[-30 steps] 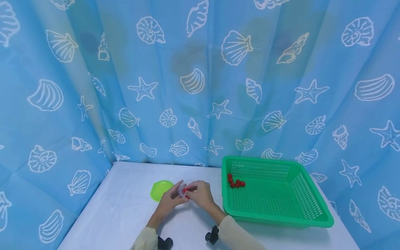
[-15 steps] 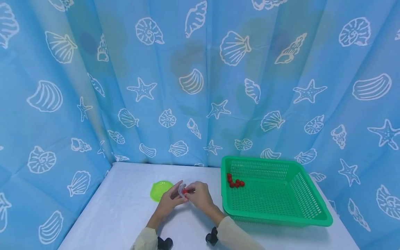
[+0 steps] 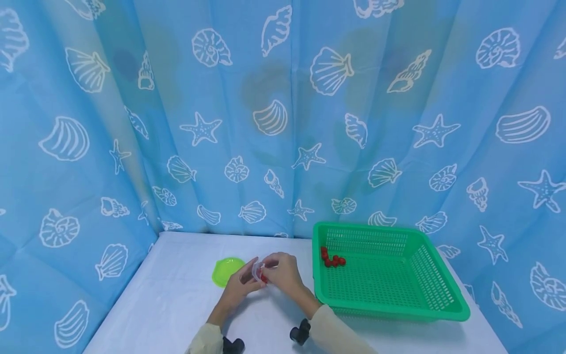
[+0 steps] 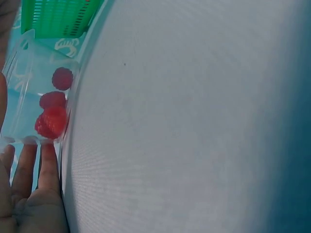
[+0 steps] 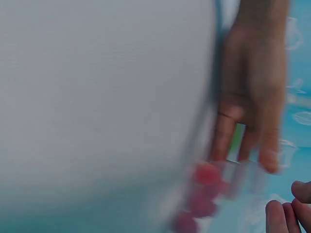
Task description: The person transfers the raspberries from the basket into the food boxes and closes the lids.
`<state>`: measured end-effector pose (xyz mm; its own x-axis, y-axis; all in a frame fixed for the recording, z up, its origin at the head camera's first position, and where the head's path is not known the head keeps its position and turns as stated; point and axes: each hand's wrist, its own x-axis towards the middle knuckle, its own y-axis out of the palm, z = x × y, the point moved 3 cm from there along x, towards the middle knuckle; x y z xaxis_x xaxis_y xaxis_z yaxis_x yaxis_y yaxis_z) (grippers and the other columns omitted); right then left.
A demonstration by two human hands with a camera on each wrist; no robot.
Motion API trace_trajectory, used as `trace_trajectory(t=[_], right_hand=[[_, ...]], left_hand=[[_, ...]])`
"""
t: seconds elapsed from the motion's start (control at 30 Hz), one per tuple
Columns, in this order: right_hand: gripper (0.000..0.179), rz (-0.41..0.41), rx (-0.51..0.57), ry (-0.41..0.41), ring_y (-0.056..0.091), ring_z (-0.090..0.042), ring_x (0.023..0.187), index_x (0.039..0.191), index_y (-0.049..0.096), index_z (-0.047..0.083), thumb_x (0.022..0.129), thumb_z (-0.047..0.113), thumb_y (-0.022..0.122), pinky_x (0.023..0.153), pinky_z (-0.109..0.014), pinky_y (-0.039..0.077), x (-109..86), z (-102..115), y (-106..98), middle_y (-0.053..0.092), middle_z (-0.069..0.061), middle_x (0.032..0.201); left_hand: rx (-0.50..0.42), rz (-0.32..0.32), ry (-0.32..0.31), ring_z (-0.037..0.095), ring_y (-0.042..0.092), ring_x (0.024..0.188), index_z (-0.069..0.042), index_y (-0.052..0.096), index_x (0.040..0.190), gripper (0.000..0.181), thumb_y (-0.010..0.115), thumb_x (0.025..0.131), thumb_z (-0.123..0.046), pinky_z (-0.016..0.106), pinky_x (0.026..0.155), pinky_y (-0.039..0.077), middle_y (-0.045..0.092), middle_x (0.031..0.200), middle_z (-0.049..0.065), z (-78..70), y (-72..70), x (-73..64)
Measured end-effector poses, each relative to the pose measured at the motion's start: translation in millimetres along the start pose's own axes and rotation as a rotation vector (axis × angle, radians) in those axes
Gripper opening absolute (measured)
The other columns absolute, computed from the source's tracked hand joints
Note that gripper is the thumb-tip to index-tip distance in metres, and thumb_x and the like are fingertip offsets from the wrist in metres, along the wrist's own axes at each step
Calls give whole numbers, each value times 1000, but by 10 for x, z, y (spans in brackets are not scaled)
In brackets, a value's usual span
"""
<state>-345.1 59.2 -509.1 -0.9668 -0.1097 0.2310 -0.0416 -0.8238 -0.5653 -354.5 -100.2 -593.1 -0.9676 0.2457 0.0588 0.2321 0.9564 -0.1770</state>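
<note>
My left hand (image 3: 236, 290) holds a clear plastic cup (image 3: 256, 269) tilted on its side just over the table, its mouth towards the right hand. In the left wrist view, raspberries (image 4: 52, 121) lie along the lower wall of the cup, and fingertips (image 4: 48, 160) support its base. My right hand (image 3: 285, 273) is at the cup's mouth; in the right wrist view its fingers (image 5: 277, 216) are bent loosely with nothing seen between them. Left of the cup, partly behind the left hand, is a small lime-green plate (image 3: 227, 269).
A green perforated basket (image 3: 380, 275) stands on the right of the white-covered table (image 3: 150, 295), with several raspberries (image 3: 328, 262) in its far left corner. A blue curtain (image 3: 274, 147) with shell prints hangs behind and at the sides.
A raspberry pinched by the right fingers earlier has been let go into the cup. The right hand has lifted slightly, while the left hand keeps the cup in place.
</note>
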Motion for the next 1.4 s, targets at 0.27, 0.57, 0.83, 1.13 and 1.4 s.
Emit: trace_trajectory(t=[0.27,0.57,0.83,1.13,1.4], right_hand=[[19,-48,41,-39,69,-17,95,105,73,15,87,20,75,76,-27,58,202,283,-581,72,1,101],[17,-120,147,-32,67,-25,88,101,73,1,87,10,72,75,-35,58,525,-63,-1235,72,-10,95],[22,-111,129,155,67,-26,88,103,73,-1,87,14,71,75,-39,57,575,-580,-1504,71,-13,97],[25,-105,124,353,70,-30,84,103,71,-7,86,12,70,74,-40,58,534,-1106,-1463,72,-16,88],[25,-117,214,482,72,-28,81,102,71,-8,84,10,72,74,-39,59,515,-1400,-1385,73,-15,85]], left_hand=[[7,2,9,32,39,138,-18,35,152,78,76,86,-26,48,106,40,48,146,4,12,20,-10],[8,-5,0,33,38,138,-18,37,151,78,77,85,-27,47,106,40,50,145,5,19,21,2],[6,-19,-9,33,38,138,-18,38,151,79,78,84,-26,47,106,39,50,144,6,14,24,10],[17,-12,-20,31,38,138,-19,36,152,79,77,84,-28,47,106,39,50,145,4,9,15,16],[7,-6,-26,31,37,139,-19,36,152,80,77,84,-30,48,106,39,49,146,4,18,13,11]])
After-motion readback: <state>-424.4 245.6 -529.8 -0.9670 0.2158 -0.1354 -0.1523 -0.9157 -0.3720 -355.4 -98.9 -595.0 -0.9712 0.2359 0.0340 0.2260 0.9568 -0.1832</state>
